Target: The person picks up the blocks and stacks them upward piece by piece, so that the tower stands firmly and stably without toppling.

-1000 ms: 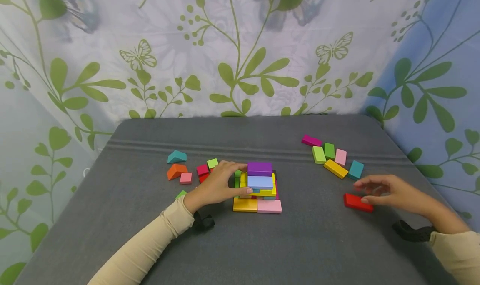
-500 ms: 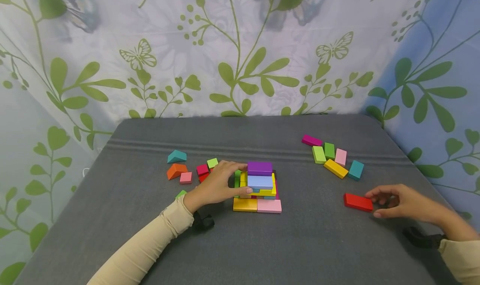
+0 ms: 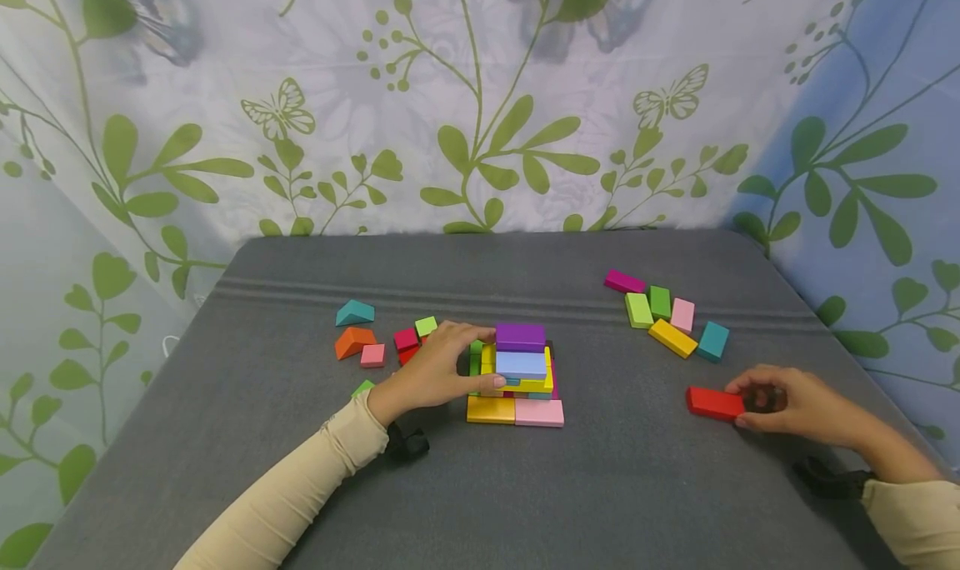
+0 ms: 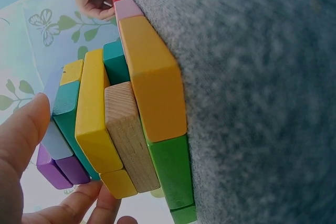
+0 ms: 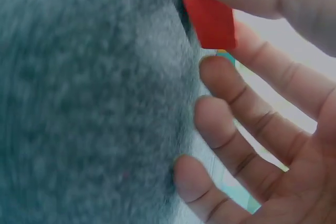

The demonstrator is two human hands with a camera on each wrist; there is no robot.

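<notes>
A stack of coloured wooden blocks, topped by a purple block (image 3: 520,337) and a light blue block (image 3: 521,364), stands mid-table. My left hand (image 3: 438,368) holds its upper left side, thumb at the light blue block and fingers around the far side. The left wrist view shows yellow blocks (image 4: 94,114), a bare wood block (image 4: 128,135) and an orange-yellow block (image 4: 155,77) lower in the stack. Over on the right, my right hand (image 3: 787,399) pinches the right end of a red block (image 3: 712,403) between thumb and index finger. Its other fingers are spread below in the right wrist view.
Loose blocks lie at the back right, among them a yellow block (image 3: 672,338), a teal block (image 3: 712,342) and a magenta block (image 3: 625,282). Left of the stack are a teal triangle (image 3: 356,312), an orange triangle (image 3: 354,342) and several small blocks, partly behind the left hand.
My right hand drew back to the right from above the red block, then came in at its right end and took hold. The left hand has stayed at the stack.
</notes>
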